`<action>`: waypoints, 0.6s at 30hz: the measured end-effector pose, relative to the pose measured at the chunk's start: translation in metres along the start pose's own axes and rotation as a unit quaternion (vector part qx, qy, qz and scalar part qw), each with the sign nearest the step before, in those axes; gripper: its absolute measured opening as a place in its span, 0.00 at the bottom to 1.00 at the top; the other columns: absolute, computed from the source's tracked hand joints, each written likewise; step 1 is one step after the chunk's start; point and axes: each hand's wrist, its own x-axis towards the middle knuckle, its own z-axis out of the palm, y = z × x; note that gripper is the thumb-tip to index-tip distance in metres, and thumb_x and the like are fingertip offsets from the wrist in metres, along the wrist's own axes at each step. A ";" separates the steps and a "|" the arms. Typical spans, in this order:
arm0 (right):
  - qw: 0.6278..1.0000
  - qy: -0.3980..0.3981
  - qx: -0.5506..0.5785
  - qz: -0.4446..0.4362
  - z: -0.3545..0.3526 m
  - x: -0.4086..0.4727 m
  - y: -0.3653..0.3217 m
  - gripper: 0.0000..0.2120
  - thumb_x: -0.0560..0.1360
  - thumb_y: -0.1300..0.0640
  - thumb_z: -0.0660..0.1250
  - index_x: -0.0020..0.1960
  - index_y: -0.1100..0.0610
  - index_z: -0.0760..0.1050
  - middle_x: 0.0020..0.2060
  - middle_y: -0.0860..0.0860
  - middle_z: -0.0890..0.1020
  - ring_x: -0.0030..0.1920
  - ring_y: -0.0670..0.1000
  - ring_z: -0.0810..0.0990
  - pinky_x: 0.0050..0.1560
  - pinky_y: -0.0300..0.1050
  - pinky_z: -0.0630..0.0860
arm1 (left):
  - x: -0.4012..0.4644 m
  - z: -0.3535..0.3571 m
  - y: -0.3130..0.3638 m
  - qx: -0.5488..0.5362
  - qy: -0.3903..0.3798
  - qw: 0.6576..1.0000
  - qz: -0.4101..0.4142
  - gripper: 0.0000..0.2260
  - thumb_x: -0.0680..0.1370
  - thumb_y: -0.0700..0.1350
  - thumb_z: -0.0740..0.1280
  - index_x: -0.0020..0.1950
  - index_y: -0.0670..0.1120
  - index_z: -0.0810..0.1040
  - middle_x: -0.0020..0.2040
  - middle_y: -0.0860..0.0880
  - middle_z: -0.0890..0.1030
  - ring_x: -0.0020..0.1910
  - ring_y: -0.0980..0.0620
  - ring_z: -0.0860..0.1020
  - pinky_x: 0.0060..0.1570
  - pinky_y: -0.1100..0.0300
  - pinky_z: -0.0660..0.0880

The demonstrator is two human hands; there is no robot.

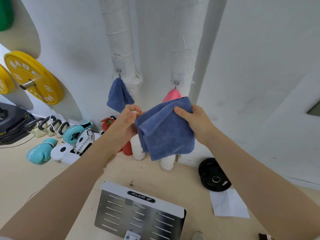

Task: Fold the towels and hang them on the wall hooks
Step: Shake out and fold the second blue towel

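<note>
Head view: both hands hold a folded blue towel [166,129] in mid-air at the centre of the frame. The right hand [195,118] grips the towel's upper right corner, thumb curled over the front of the cloth. The left hand [127,122] pinches the left edge with bent fingers. At 11 o'clock from the held towel, a second blue towel [119,96] hangs from the left wall hook [118,71]. Directly behind, at 12 o'clock, a pink towel [171,96] hangs from the right wall hook [176,82], mostly hidden. At 9 o'clock, teal boxing gloves [41,150] lie on the floor [173,184].
</note>
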 end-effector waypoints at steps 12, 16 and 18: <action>0.951 -0.134 0.263 0.092 -0.004 -0.002 -0.002 0.22 0.59 0.49 0.78 0.50 0.56 0.80 0.44 0.51 0.84 0.46 0.51 0.83 0.45 0.44 0.81 | -0.015 0.013 0.008 -0.084 -0.112 0.983 -0.122 0.13 0.74 0.51 0.59 0.53 0.46 0.76 0.43 0.50 0.84 0.41 0.53 0.82 0.40 0.62 0.79; 0.937 -0.106 0.314 0.109 -0.004 -0.004 0.005 0.10 0.67 0.51 0.69 0.40 0.58 0.83 0.37 0.54 0.84 0.38 0.52 0.84 0.40 0.44 0.81 | -0.015 0.013 0.005 -0.145 -0.101 0.974 -0.144 0.11 0.74 0.50 0.61 0.48 0.45 0.80 0.42 0.49 0.85 0.40 0.52 0.83 0.40 0.60 0.79; 0.931 -0.079 0.333 0.128 -0.003 -0.005 0.008 0.17 0.74 0.54 0.60 0.34 0.58 0.82 0.32 0.54 0.83 0.33 0.52 0.83 0.34 0.42 0.80 | -0.016 0.013 0.008 -0.152 -0.094 0.975 -0.131 0.11 0.73 0.50 0.64 0.48 0.45 0.80 0.43 0.49 0.85 0.43 0.51 0.82 0.42 0.59 0.79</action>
